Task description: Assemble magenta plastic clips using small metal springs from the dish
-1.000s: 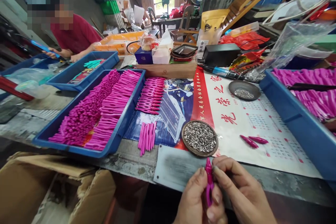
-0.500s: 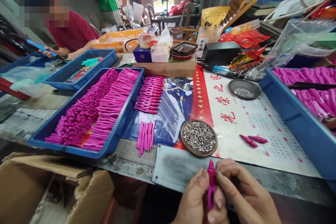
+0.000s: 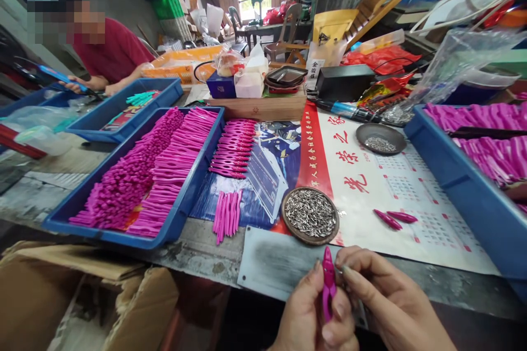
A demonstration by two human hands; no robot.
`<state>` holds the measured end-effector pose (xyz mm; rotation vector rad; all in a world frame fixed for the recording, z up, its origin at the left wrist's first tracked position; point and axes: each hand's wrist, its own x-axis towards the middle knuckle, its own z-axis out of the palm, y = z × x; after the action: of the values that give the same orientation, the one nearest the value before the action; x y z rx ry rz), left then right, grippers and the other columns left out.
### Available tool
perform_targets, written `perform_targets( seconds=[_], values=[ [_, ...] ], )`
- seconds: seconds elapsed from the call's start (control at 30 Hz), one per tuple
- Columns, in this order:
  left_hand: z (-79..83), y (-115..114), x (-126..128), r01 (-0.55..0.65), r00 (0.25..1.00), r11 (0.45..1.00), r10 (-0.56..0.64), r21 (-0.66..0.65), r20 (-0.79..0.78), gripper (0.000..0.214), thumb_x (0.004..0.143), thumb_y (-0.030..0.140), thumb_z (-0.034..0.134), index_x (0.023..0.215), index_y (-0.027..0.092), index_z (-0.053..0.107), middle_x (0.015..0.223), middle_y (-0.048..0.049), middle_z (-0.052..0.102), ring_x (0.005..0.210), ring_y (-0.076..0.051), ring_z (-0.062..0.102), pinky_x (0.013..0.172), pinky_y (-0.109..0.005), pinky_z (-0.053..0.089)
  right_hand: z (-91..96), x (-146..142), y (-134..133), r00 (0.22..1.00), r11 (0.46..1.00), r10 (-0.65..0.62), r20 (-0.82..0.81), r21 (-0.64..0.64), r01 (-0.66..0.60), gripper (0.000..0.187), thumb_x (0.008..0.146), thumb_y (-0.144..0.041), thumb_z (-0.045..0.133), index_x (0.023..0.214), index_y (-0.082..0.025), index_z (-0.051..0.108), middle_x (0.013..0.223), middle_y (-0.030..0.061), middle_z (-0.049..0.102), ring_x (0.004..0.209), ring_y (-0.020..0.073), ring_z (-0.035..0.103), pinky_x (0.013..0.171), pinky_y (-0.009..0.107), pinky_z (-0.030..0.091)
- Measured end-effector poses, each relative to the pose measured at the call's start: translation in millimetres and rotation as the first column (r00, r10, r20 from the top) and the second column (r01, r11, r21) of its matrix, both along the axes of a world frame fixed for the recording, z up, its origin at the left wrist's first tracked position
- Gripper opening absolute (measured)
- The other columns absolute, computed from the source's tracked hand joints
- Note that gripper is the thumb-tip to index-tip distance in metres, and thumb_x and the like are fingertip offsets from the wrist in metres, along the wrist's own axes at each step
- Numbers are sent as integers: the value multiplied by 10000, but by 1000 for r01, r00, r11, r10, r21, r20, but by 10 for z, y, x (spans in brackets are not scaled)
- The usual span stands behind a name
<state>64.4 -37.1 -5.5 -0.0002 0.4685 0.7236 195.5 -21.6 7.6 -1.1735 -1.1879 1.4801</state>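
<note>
Upright between the thumb and fingers of my left hand [image 3: 317, 310] is a magenta plastic piece [image 3: 328, 279] shaped like small pliers, its pointed end up. My right hand [image 3: 382, 290] is closed in a pinch just right of that piece's upper part. Whatever is between the right fingertips is too small to make out. Just beyond my hands stands a round dish [image 3: 312, 215] full of small shiny metal pins. A grey metal plate [image 3: 267, 258] lies under and left of the hands. Two similar magenta pieces [image 3: 395, 218] lie on the printed sheet to the right.
A blue tray [image 3: 173, 230] of magenta parts stands left, another blue tray [image 3: 461, 175] right. Magenta pieces [image 3: 233, 148] lie in a row beside loose strips [image 3: 227, 214]. A dark dish [image 3: 381, 139] sits farther back. A co-worker [image 3: 119, 46] sits far left.
My right fingertips have moved slightly away from the magenta piece, leaving a small gap. The left hand still holds that piece, now a little lower on its left side.
</note>
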Motion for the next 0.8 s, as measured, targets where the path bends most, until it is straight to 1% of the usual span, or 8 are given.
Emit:
perform_targets(
  seconds=[0.1,0.23,0.37,0.47,0.57,0.63,0.7,0.8],
  values=[
    [9,-9,21,-49,998,999,49,12,-29,563,667,664,737,527,179,488,293,85,317,256,-33,184,334,-200,87,6,-18,17,998,997,23,64,77,-28,218,905,-349,641,745,-210,595,762,12,615,727,155,587,666,192,514],
    [-15,-29,58,-125,987,992,124,1,-99,587,575,650,808,540,167,476,364,90,400,263,-22,246,327,-187,138,38,-29,22,992,990,13,123,140,-31,220,921,-338,613,743,-215,576,743,2,606,697,145,587,642,169,518],
    [-22,-36,84,-163,979,987,162,1,-120,580,589,639,808,573,165,474,458,78,494,275,-17,301,313,-182,158,28,-38,-3,989,986,-30,147,164,6,209,926,-339,610,754,-223,579,742,-4,604,699,136,590,650,143,527],
    [-33,-37,88,-165,982,986,163,-8,-99,566,594,626,813,606,167,482,490,76,515,278,-17,318,314,-186,160,2,-49,-18,989,986,-56,138,164,33,211,926,-336,612,751,-225,574,743,-8,600,701,131,592,659,130,531],
    [-76,-49,86,-176,981,984,177,17,-85,522,673,609,771,630,171,489,491,79,499,282,-21,306,323,-195,163,-17,-70,-22,984,978,-92,151,199,60,200,929,-314,610,754,-225,569,745,-9,597,701,129,599,664,127,535],
    [-116,-61,86,-180,981,982,184,65,-61,492,767,600,696,635,172,492,465,82,459,287,-24,284,335,-199,165,-35,-90,-29,975,962,-120,189,264,67,180,936,-284,595,768,-228,565,755,-8,598,705,128,607,659,128,534],
    [-152,-71,90,-175,982,980,181,98,-50,493,816,604,639,631,170,495,437,83,417,288,-26,270,339,-198,161,-70,-106,-48,951,930,-166,261,362,63,144,943,-241,575,800,-233,563,797,-1,606,728,129,619,668,138,528],
    [-180,-84,96,-170,981,982,176,85,-77,522,758,626,688,609,172,477,425,86,401,287,-19,263,328,-177,165,-133,-101,-95,888,845,-264,376,534,25,96,930,-182,565,857,-243,579,871,7,616,777,129,627,720,157,516]
  ],
)
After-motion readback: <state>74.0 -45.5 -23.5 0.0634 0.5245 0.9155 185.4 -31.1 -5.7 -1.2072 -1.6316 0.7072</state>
